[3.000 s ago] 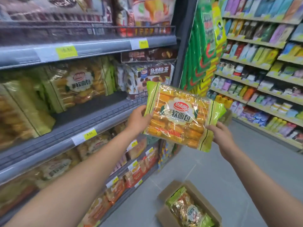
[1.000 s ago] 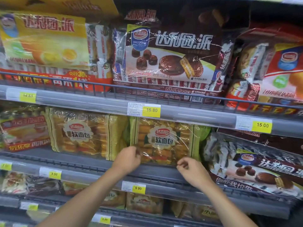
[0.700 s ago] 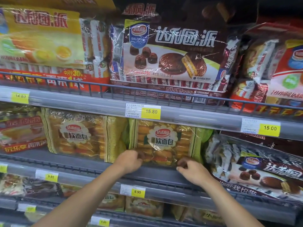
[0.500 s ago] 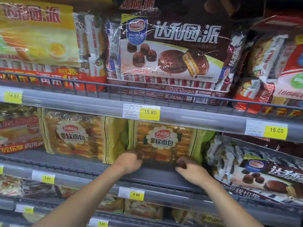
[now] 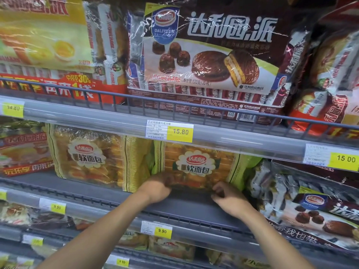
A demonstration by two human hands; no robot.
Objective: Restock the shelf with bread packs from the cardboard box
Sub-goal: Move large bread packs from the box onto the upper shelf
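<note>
**A:** Where is the soft bread pack (image 5: 198, 164)?

**B:** Upright on the middle shelf (image 5: 192, 204), set back from its front edge, just right of a second soft bread pack (image 5: 91, 158).

**A:** And the hands?

**B:** Fingers of the left hand (image 5: 155, 190) curl onto the pack's lower left corner. The right hand (image 5: 228, 198) is curled at its lower right corner; blur hides whether it has hold.

**A:** Above?

**B:** A chocolate pie pack (image 5: 204, 55), one shelf up.
</note>
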